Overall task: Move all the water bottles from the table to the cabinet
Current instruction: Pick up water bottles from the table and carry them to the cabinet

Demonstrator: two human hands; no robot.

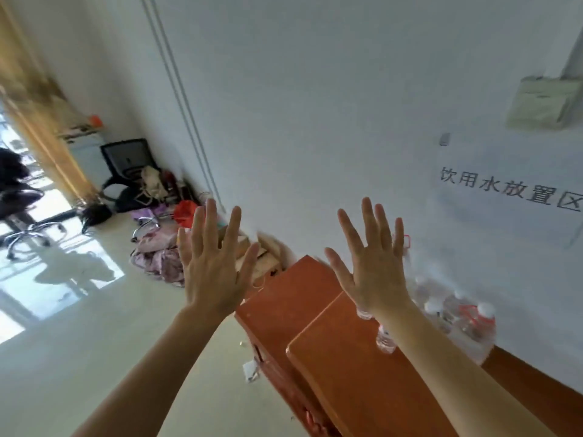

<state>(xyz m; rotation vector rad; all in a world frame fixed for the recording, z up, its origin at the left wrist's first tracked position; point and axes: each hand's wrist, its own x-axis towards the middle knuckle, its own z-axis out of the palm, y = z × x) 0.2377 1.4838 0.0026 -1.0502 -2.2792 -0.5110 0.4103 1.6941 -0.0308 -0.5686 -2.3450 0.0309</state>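
Listing from the largest down: white wall [315, 89], bearing painted grey characters [511, 192] that read 饮用水放置区, a drinking-water placement area; pale floor [94, 357], sunlit at the left; orange-brown wooden bench [362, 389] set against the wall at lower right; cabinet [277, 310], by judgement the matching lower unit just beyond the bench's left end, its front showing only at a steep angle; black office chair [126, 162] and a heap of cloth and bags [161, 260] in the far corner; cream box [542, 102] mounted high on the wall.

Left hand [211, 272] and right hand [375, 272]: both raised above the furniture, fingers straight and spread, released, grasping nothing.

Cluster of water bottles [463, 323]: on the bench against the wall, under the characters; clear plastic, white caps, red label bands too blurred to read; whether wrapped as a pack, cannot tell.

Single bottle [385, 340]: standing on the bench apart from the cluster, partly hidden by the right forearm.

Handling, as a judgement: small bottles, light enough for one hand each; thin walls likely to give under a squeeze; smooth, possibly slippery; best taken round the body at mid-height, or at the neck below the cap; none yet on the cabinet.
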